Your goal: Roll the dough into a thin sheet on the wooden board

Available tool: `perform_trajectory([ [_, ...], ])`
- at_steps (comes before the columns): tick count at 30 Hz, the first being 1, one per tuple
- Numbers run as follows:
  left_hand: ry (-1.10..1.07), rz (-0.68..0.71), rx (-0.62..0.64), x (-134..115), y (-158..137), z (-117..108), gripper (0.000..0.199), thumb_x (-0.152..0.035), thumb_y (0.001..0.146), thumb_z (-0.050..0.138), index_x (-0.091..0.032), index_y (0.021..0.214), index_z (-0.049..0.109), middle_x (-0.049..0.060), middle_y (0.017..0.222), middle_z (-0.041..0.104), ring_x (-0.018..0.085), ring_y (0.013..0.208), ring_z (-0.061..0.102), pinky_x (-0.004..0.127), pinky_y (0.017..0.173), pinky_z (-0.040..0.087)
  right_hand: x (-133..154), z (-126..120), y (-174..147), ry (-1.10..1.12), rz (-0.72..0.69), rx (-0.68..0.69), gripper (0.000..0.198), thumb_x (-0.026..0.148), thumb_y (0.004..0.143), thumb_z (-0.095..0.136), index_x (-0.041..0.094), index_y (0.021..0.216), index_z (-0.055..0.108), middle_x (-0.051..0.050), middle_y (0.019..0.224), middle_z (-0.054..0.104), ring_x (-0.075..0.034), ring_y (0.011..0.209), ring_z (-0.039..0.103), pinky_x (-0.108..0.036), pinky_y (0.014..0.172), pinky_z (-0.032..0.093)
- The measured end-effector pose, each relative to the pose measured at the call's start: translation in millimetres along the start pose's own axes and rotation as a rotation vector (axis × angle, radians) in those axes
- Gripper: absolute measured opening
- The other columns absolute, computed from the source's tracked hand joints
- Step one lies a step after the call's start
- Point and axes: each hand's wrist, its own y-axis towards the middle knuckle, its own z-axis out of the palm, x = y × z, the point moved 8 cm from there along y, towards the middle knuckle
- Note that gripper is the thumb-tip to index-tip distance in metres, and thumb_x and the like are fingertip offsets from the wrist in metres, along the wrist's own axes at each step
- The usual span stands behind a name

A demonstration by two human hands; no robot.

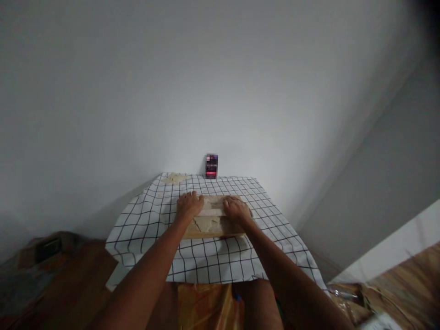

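A light-coloured rolling pin (212, 212) lies crosswise over a wooden board (197, 235). Pale dough (205, 224) is spread flat on the board under and in front of the pin, with a crack on its left side. My left hand (189, 204) is closed over the pin's left part, and my right hand (237, 209) grips its right part. Both hands hide the ends of the pin.
A white checked cloth (144, 224) covers the table. At its back left lies a thin pale piece of dough (174, 178). A phone (211, 166) leans upright against the wall (220, 91). A cardboard box (48, 250) stands at the lower left.
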Motion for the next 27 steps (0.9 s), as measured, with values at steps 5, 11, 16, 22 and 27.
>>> perform_trajectory([
  [5,0.081,0.077,-0.060,-3,-22,1,0.062,-0.042,0.106,0.039,-0.005,0.150,0.063,0.026,0.162,0.059,0.041,0.155,0.049,0.058,0.124,0.042,4,0,-22,-0.029,-0.007,-0.020,0.044,0.030,0.112,0.037,0.022,0.133,0.075,-0.009,0.155,0.068,-0.023,0.141,0.062,-0.038,0.117,0.045],
  [11,0.109,0.162,-0.093,-7,-62,1,0.064,-0.034,0.107,0.036,0.002,0.156,0.056,0.028,0.166,0.055,0.039,0.158,0.047,0.063,0.132,0.034,12,-5,-56,-0.024,-0.021,-0.049,0.042,0.029,0.113,0.039,0.024,0.134,0.076,-0.007,0.155,0.068,-0.020,0.145,0.059,-0.036,0.120,0.041],
  [16,0.096,0.217,-0.125,-8,-91,-6,0.059,-0.034,0.108,0.036,-0.010,0.155,0.064,0.023,0.163,0.059,0.038,0.159,0.049,0.062,0.134,0.036,20,-14,-74,0.005,-0.055,-0.037,0.039,0.026,0.112,0.043,0.025,0.130,0.078,-0.007,0.155,0.069,-0.022,0.149,0.057,-0.038,0.122,0.040],
  [22,0.098,0.259,-0.107,-5,-113,-9,0.060,-0.036,0.108,0.032,-0.028,0.161,0.060,0.009,0.168,0.057,0.029,0.165,0.041,0.055,0.137,0.035,29,-25,-89,0.017,-0.038,-0.069,0.034,0.023,0.109,0.049,0.027,0.118,0.082,-0.007,0.146,0.074,-0.024,0.142,0.063,-0.039,0.120,0.043],
  [27,0.125,0.298,-0.066,-3,-133,-6,0.064,-0.039,0.109,0.027,-0.022,0.164,0.056,0.010,0.175,0.046,0.027,0.168,0.033,0.053,0.141,0.027,31,-24,-98,0.038,-0.021,-0.119,0.041,0.024,0.112,0.042,0.023,0.123,0.082,-0.009,0.146,0.075,-0.022,0.143,0.063,-0.036,0.121,0.042],
])
